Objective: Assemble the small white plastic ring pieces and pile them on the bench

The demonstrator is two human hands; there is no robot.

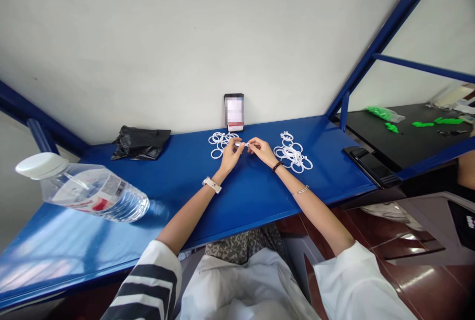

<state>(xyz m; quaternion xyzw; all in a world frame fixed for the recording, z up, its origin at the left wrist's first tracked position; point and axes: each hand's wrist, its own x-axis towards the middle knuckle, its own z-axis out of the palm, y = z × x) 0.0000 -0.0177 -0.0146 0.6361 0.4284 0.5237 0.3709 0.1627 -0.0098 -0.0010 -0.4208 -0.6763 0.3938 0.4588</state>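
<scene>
My left hand [230,154] and my right hand [261,150] meet over the blue table [185,181], fingers pinched together on a small white plastic ring [243,145] held between them. Just beyond my left hand lies a loose pile of white rings [219,141]. A second heap of white rings [293,154] sits to the right of my right hand. My left wrist carries a white watch, my right wrist a dark bead bracelet and a thin bangle.
A clear water bottle [89,189] with a white cap stands at the near left. A crumpled black bag [139,142] lies at the back left. A phone [234,112] leans against the wall. A black tray [371,164] sits at the right edge; green parts [384,114] lie on the neighbouring black bench.
</scene>
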